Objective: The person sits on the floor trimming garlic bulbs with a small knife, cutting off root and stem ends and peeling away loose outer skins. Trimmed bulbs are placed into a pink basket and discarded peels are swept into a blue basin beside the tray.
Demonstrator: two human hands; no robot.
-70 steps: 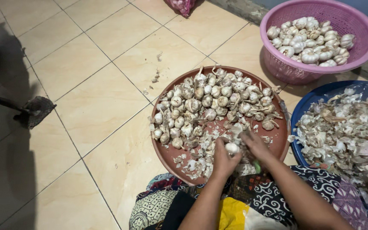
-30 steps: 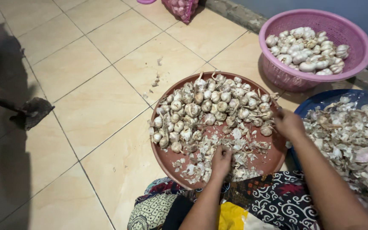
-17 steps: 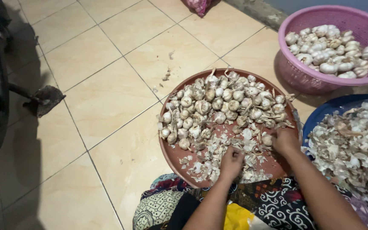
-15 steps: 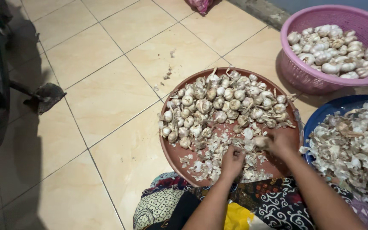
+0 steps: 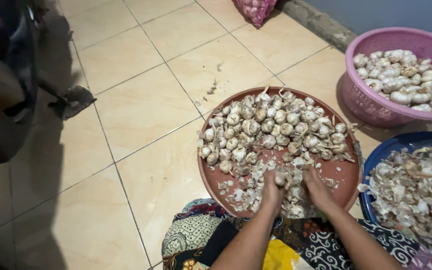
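Both hands are at the near edge of the round brown tray (image 5: 211,172), which sits on the tiled floor (image 5: 141,107). The left hand (image 5: 272,186) is curled shut around one garlic bulb (image 5: 280,178). The right hand (image 5: 317,186) is bent beside it, fingers touching the same bulb, but I cannot tell if it really grips it.

How far along is the peeling? About the middle, I think. A big heap of garlic (image 5: 271,125) with its dry skin still on fills the far half of the tray. There are too many to count well, maybe forty or more. The pink basket (image 5: 363,100) near the far right corner of the floor holds cleaned white bulbs, around twenty that I can see. The blue tub (image 5: 376,160) at the right edge is piled with loose skins (image 5: 416,185), and more scraps lie on the tray by the hands.

Counted: one tray, one basket, one tub, two hands. A pink net bag (image 5: 253,7) lies at the far edge of the floor.
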